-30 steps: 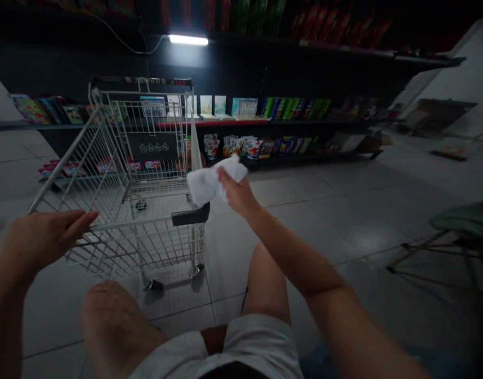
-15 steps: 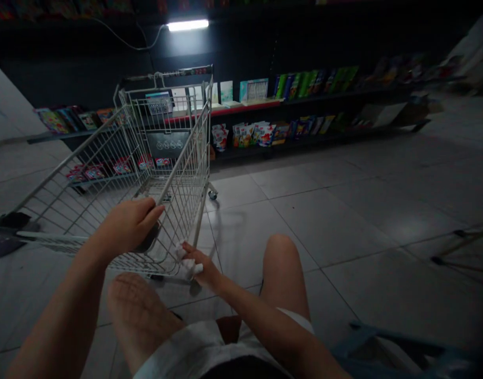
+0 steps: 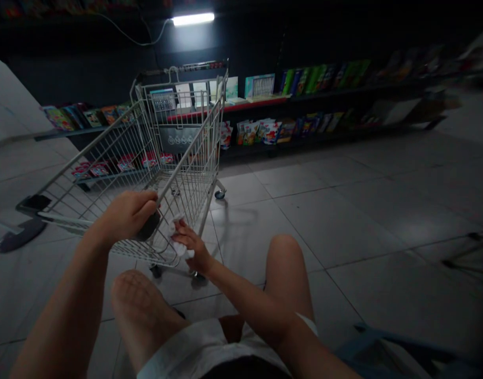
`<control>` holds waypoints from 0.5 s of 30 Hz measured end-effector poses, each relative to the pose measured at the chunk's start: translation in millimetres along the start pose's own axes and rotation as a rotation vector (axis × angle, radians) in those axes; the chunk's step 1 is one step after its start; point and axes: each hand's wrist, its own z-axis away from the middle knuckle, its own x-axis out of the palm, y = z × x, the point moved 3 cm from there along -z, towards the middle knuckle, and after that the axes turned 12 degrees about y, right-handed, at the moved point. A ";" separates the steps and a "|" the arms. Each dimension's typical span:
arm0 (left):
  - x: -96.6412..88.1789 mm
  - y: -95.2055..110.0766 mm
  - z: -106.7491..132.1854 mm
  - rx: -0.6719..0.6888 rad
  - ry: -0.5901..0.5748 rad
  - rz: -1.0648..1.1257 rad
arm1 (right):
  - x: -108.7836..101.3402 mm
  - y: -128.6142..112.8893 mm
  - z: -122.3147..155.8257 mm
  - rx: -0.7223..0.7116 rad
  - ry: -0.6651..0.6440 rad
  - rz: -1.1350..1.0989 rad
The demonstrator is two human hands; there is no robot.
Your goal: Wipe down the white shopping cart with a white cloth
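Note:
A metal wire shopping cart [image 3: 190, 173] stands before my knees, its handle end toward the shelves. My left hand [image 3: 129, 213] is closed over the cart's top rim by the dark plastic corner piece [image 3: 147, 227]. Lower and to the right, my right hand [image 3: 193, 245] grips a crumpled white cloth or tissue [image 3: 179, 247]. It presses this against the wire side near the cart's close corner. Some of the fingers are hidden behind the white material.
Behind the cart runs a dark shelf unit with books and boxes [image 3: 260, 87] above and colourful packets [image 3: 261, 131] below. A lit tube lamp [image 3: 193, 19] hangs over it. A bluish stool-like frame [image 3: 395, 342] stands at lower right, and thin legs [image 3: 466, 258] stand at far right.
My right hand has moved up the cart's wire side with the white cloth or tissue. My left hand keeps its grip on the rim. The view has shifted a little.

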 end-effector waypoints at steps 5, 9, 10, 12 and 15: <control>5.2 -8.1 0.6 -0.145 0.086 -0.230 | -20.3 -12.8 -56.5 -0.065 0.114 0.148; 15.6 -4.0 13.2 -0.284 0.092 -0.465 | -0.5 11.4 -147.5 -0.291 -0.215 0.184; 18.6 -3.5 15.3 -0.264 0.086 -0.487 | 1.3 30.9 -169.8 -0.301 -0.289 0.192; 22.5 -5.2 17.0 -0.223 0.103 -0.515 | -4.3 80.0 -212.9 -0.196 -0.295 0.246; 24.9 -11.3 14.7 -0.208 0.126 -0.523 | -20.3 136.1 -250.9 0.045 -0.152 0.371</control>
